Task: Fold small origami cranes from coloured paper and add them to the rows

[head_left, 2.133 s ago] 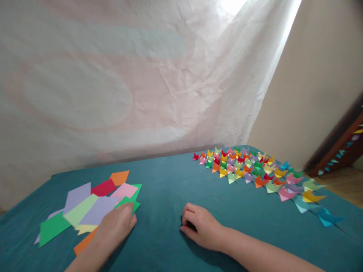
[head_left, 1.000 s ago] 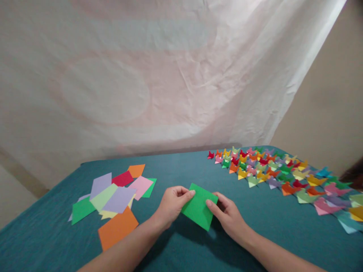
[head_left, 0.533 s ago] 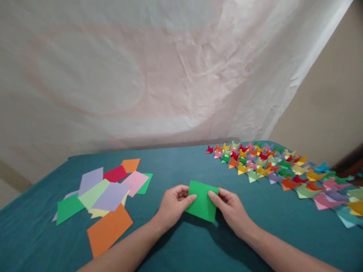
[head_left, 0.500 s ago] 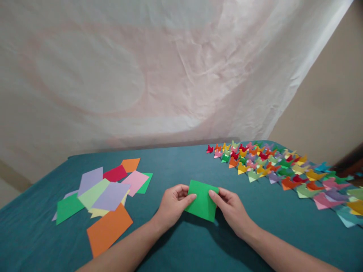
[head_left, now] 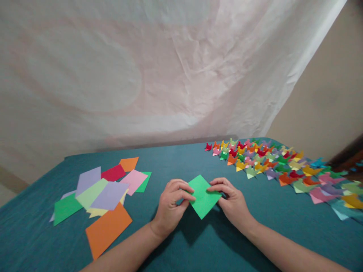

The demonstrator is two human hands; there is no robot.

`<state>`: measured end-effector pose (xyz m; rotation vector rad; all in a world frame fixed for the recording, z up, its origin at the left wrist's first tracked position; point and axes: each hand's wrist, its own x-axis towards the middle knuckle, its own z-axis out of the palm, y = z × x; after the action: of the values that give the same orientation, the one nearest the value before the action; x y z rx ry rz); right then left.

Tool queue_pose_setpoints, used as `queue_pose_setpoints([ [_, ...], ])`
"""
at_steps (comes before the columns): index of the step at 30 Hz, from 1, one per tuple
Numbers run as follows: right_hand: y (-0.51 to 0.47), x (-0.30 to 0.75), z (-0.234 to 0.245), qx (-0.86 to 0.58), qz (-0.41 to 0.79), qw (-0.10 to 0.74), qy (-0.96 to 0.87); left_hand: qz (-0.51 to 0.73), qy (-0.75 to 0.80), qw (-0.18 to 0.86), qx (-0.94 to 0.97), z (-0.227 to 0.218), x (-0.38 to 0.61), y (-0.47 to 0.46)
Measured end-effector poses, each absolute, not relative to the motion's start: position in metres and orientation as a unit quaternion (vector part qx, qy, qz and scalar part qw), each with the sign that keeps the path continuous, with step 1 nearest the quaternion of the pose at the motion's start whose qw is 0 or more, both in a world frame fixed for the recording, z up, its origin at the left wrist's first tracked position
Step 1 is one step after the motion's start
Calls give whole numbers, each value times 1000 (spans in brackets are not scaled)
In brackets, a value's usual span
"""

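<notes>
L hand (head_left: 172, 206) & R hand (head_left: 233, 201) pinch grn sheet (head_left: 201, 198), 1 corner hidden.

Soft light brightens the sheet (head_left: 170, 75) at upper right, shadows darken beneath the paper (head_left: 202, 202), and edges look stretched.

The fingers (head_left: 183, 195) hold one green square (head_left: 200, 198). On the surface (head_left: 170, 158): two orange sheets (head_left: 109, 230), two green sheets (head_left: 68, 209), one red sheet (head_left: 113, 173), one pink sheet (head_left: 134, 181), one pale-green sheet (head_left: 92, 193), at least three lilac sheets (head_left: 110, 196), at least one yellow sheet (head_left: 98, 212), dozens of overlapping folded birds (head_left: 287, 179).
</notes>
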<state>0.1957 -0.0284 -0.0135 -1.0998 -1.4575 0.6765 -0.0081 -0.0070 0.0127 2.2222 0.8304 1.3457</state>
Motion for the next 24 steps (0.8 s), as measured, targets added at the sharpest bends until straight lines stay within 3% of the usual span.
queue_pose_setpoints([
  [15, -32, 195, -14, -460, 269, 591, -606, 498, 301, 177, 794, 13, -8, -5],
  [24, -33, 191, -6, -465, 277, 562, -626, 492, 355, 248, 755, 6, -7, -6],
])
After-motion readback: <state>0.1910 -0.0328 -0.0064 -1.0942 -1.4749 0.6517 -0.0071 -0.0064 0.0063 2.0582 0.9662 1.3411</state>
